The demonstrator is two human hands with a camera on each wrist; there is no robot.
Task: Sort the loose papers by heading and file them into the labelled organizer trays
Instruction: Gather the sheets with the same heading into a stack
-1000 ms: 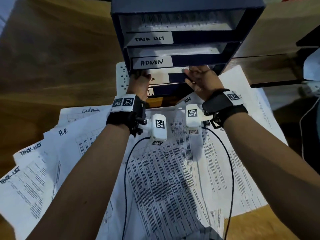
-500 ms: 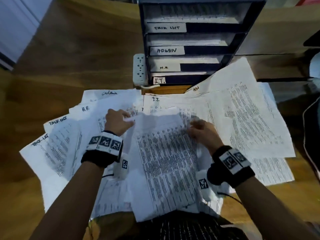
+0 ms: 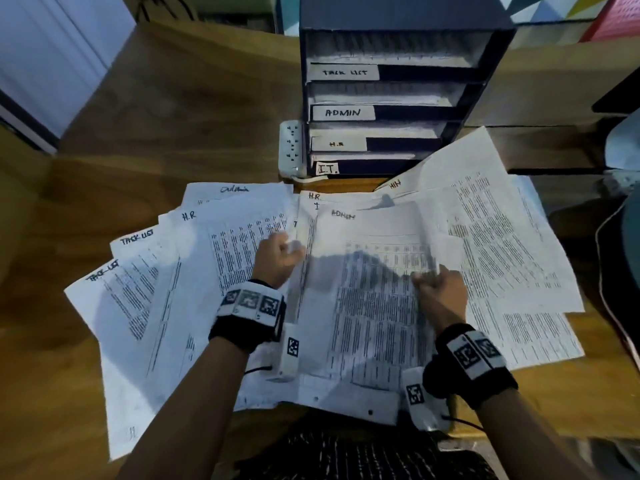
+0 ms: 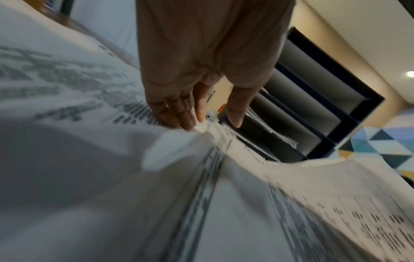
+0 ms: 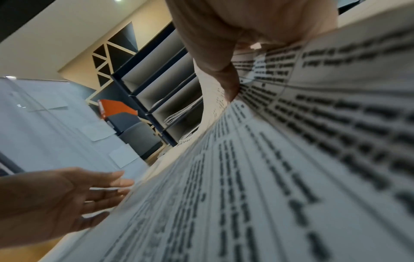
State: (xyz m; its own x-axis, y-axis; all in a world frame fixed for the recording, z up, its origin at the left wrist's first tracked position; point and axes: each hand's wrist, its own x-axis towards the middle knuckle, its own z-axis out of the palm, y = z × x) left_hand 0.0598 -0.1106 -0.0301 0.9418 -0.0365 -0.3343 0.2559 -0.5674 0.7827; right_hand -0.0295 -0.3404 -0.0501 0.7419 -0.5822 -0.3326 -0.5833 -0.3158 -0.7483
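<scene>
A dark blue organizer [image 3: 491, 81] stands at the back of the desk, its trays labelled TASK LIST, ADMIN, H.R and I.T. Loose printed sheets lie fanned out in front of it. In the middle is a sheet headed ADMIN [image 3: 363, 299], curled up off the pile. My right hand [image 3: 433, 282] pinches that sheet's right edge, with the thumb [image 5: 226, 79] on the printed face. My left hand [image 3: 280, 252] is open, its straight fingertips [image 4: 186, 124] touching the papers at the sheet's left edge. The organizer [image 4: 336, 113] is just beyond them.
Sheets headed TASK LIST [image 3: 138, 271], H.R [image 3: 221, 244] and Admin [image 3: 235, 194] overlap on the left, and more sheets [image 3: 502, 237] spread to the right. A white power strip [image 3: 292, 147] lies left of the organizer. A cable [image 3: 602, 271] runs along the right edge of the desk [image 3: 156, 116].
Both hands have come back from the organizer's H.R tray to the pile. My right hand has taken hold of the ADMIN sheet and raised its right edge.
</scene>
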